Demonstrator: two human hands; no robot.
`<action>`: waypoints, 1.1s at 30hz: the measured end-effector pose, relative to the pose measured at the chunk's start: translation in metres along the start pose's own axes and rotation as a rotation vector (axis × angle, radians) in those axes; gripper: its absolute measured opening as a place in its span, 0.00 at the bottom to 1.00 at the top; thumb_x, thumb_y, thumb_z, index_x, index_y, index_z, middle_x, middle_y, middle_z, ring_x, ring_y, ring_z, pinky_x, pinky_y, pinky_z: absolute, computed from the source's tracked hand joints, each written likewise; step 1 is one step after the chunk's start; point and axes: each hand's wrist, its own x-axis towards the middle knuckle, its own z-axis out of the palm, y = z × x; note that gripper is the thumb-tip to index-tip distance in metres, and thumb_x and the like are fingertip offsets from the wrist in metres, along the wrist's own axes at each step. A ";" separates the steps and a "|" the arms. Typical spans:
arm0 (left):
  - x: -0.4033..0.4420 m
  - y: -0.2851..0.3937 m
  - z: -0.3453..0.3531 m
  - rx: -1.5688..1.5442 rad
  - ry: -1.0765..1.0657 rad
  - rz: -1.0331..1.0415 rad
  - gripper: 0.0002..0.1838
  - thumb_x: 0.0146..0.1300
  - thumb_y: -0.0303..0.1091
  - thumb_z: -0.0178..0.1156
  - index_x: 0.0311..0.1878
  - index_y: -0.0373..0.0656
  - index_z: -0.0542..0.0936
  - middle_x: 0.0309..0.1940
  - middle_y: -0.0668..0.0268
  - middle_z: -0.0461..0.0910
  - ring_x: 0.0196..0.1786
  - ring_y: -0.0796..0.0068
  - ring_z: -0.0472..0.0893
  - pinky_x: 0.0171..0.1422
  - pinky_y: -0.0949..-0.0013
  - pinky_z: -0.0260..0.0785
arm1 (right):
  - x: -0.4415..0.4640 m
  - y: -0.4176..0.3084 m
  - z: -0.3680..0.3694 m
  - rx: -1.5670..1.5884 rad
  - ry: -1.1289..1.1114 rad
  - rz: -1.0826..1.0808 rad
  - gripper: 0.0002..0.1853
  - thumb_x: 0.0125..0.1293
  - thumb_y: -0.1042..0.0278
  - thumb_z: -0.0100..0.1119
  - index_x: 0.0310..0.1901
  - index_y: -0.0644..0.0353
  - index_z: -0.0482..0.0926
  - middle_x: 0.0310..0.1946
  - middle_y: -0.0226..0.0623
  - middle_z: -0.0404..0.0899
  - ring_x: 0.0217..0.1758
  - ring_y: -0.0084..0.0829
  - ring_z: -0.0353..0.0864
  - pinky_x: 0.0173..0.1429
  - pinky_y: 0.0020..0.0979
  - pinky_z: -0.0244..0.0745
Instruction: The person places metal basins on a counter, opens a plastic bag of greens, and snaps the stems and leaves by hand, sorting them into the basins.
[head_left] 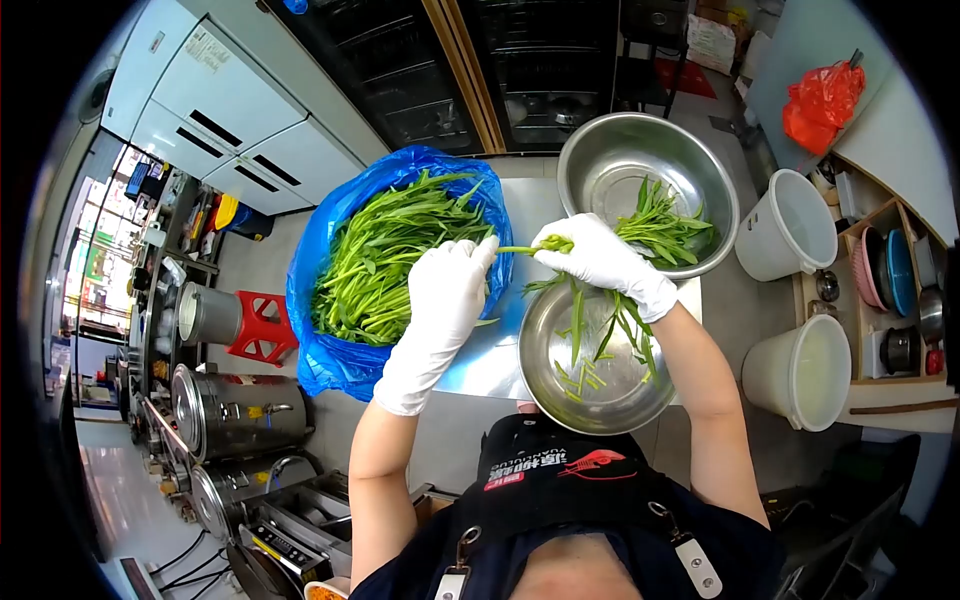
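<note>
Both hands wear white gloves. The left hand (447, 285) is closed, thumb and fingers pinching one end of a green stem (516, 250). The right hand (590, 255) grasps the same stem at its other end, palm down. The stem runs nearly level across the short gap between the hands, above the table (480, 375).

The left hand is beside the right edge of a blue plastic bag (328, 362); a heap of long-leaved greens (375, 255) fills the bag, to the left of that hand. The right hand is over the adjoining rims of two steel bowls. In the far bowl (588, 170), a leafy bunch (665, 225) lies just beyond and to the right of the hand. In the near bowl (640, 402), short stem pieces (580, 380) lie on the bottom. Loose leafy shoots (577, 315) hang below the right hand into this bowl; whether the hand grips them cannot be determined.
</note>
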 end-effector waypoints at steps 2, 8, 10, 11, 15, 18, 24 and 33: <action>-0.003 -0.006 0.011 -0.008 0.118 -0.013 0.09 0.58 0.27 0.64 0.43 0.45 0.83 0.31 0.65 0.83 0.35 0.65 0.83 0.38 0.65 0.74 | -0.003 0.012 0.008 0.059 0.190 -0.048 0.11 0.63 0.66 0.62 0.42 0.63 0.83 0.31 0.36 0.83 0.32 0.24 0.79 0.41 0.28 0.75; -0.020 -0.031 0.027 -0.187 0.336 -0.146 0.06 0.61 0.29 0.63 0.41 0.41 0.84 0.27 0.62 0.83 0.28 0.64 0.83 0.35 0.67 0.74 | -0.041 0.015 0.004 0.087 0.462 -0.039 0.08 0.63 0.70 0.63 0.42 0.63 0.83 0.35 0.41 0.86 0.36 0.28 0.85 0.43 0.28 0.78; -0.025 -0.036 0.028 -0.228 0.324 -0.194 0.06 0.61 0.28 0.63 0.40 0.40 0.84 0.27 0.61 0.83 0.29 0.63 0.83 0.35 0.67 0.75 | -0.050 0.023 0.012 0.051 0.398 -0.003 0.08 0.63 0.70 0.63 0.42 0.63 0.83 0.35 0.41 0.85 0.36 0.29 0.85 0.43 0.28 0.78; -0.027 -0.037 0.028 -0.243 0.312 -0.214 0.06 0.60 0.28 0.64 0.40 0.40 0.84 0.28 0.60 0.84 0.30 0.62 0.84 0.36 0.66 0.75 | -0.050 0.026 0.021 0.025 0.384 0.017 0.08 0.62 0.70 0.63 0.41 0.63 0.84 0.35 0.43 0.85 0.37 0.33 0.86 0.43 0.30 0.78; -0.032 -0.029 0.020 -0.295 0.251 -0.268 0.06 0.61 0.29 0.63 0.40 0.40 0.84 0.27 0.60 0.84 0.30 0.62 0.84 0.35 0.66 0.75 | -0.038 0.035 0.048 -0.165 0.478 -0.116 0.12 0.61 0.71 0.64 0.47 0.59 0.83 0.37 0.42 0.83 0.37 0.39 0.83 0.42 0.33 0.76; -0.036 -0.020 0.012 -0.411 0.168 -0.326 0.07 0.62 0.29 0.62 0.41 0.40 0.84 0.25 0.61 0.83 0.27 0.63 0.82 0.33 0.66 0.73 | -0.027 0.035 0.057 -0.275 0.551 -0.117 0.12 0.60 0.72 0.63 0.47 0.57 0.83 0.34 0.40 0.82 0.36 0.40 0.82 0.40 0.34 0.76; -0.044 -0.016 0.009 -0.628 -0.020 -0.534 0.10 0.67 0.34 0.58 0.42 0.39 0.84 0.19 0.63 0.81 0.23 0.65 0.81 0.31 0.67 0.72 | -0.020 0.037 0.061 -0.384 0.575 -0.188 0.10 0.59 0.71 0.64 0.43 0.57 0.83 0.30 0.37 0.79 0.33 0.38 0.81 0.38 0.34 0.75; -0.064 -0.014 0.029 -0.612 -0.166 -0.581 0.12 0.67 0.34 0.57 0.43 0.37 0.84 0.21 0.64 0.82 0.22 0.73 0.78 0.32 0.70 0.70 | -0.029 0.068 0.012 0.520 0.600 0.281 0.06 0.62 0.73 0.63 0.34 0.67 0.83 0.32 0.30 0.80 0.34 0.22 0.77 0.42 0.26 0.73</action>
